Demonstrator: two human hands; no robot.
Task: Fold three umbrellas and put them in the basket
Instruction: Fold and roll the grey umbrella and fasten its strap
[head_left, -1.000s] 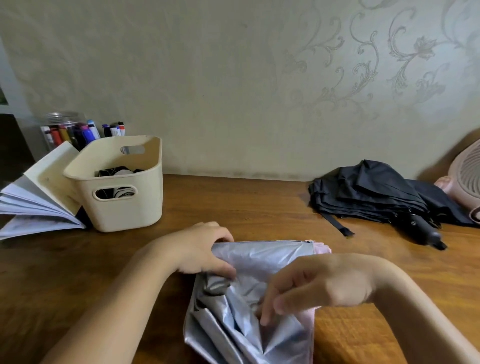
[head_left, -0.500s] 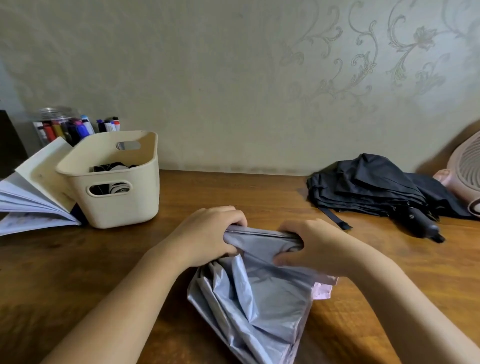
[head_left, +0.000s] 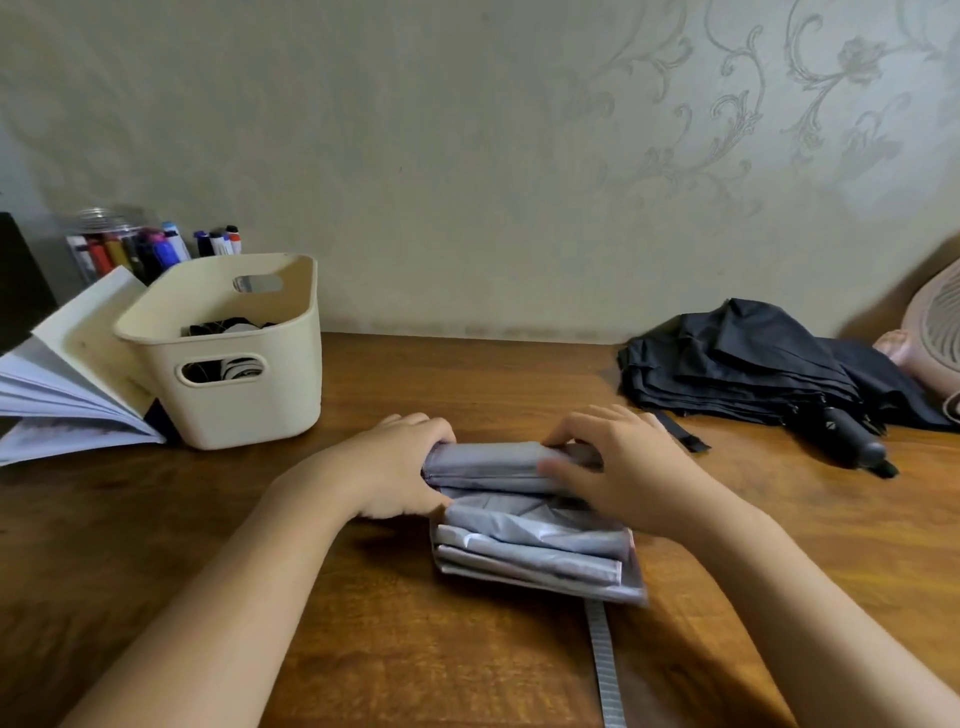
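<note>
— Hands: how are mine set?

— Your left hand (head_left: 400, 462) is curled round the 9 o'clock end of the grey umbrella (head_left: 530, 540), fingers over the top of its rolled part and thumb underneath. Your right hand (head_left: 623, 467) clasps the 3 o'clock end of that roll, fingers bent over the top and thumb on the near side. Neither hand is spread.

— Where does the umbrella lie?

— On the table (head_left: 363, 649) in front of you, with flat pleats stacked toward 6 o'clock and its strap (head_left: 602, 665) trailing the same way.

— And the rest?

— The basket (head_left: 244, 400) stands at 10 o'clock with something dark inside that I cannot make out. The black umbrella (head_left: 737, 369) lies loose at 2 o'clock, well apart from your hands.
</note>
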